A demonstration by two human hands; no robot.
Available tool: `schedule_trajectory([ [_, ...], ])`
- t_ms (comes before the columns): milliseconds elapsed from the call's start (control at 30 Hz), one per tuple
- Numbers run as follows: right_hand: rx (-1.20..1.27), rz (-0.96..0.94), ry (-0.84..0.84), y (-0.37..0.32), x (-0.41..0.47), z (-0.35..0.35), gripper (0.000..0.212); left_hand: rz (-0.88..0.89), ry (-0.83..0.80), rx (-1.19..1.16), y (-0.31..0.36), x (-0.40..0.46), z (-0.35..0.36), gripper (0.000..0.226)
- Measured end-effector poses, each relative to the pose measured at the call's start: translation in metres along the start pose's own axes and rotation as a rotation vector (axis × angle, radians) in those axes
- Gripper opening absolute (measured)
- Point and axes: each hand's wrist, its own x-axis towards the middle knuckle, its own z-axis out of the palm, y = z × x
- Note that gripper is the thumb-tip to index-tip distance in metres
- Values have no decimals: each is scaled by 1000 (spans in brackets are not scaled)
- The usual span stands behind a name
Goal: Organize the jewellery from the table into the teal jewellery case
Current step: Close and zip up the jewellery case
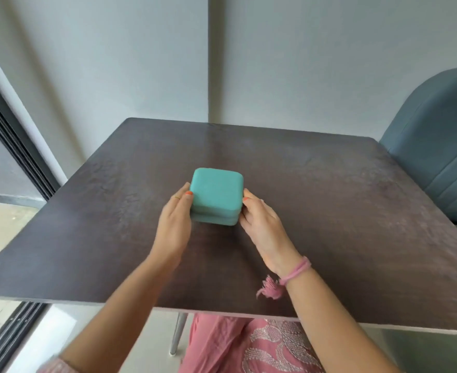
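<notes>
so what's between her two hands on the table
The closed teal jewellery case, held between the left hand and right hand, seen in the head view.

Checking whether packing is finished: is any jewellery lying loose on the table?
No: the dark table shows only the closed teal jewellery case, gripped at its sides by the left hand and right hand.

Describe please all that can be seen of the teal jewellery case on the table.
The teal jewellery case is a small square box with rounded corners and a matte, slightly soft-looking surface. A seam runs around its side, dividing lid from base; the lid is closed. It sits flat near the middle of the dark table. The left hand holds its left side and the right hand its right side, fingers against the walls. No jewellery shows.
</notes>
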Motion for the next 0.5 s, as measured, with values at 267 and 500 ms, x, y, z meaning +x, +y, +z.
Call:
schedule_trajectory([
  [267, -137, -36, -104, 16, 100, 79, 30, 55, 14, 100, 27, 93, -72, 34],
  [500, -205, -7, -90, 31, 165, 127, 27, 60, 61, 142, 33, 152, -113, 37],
])
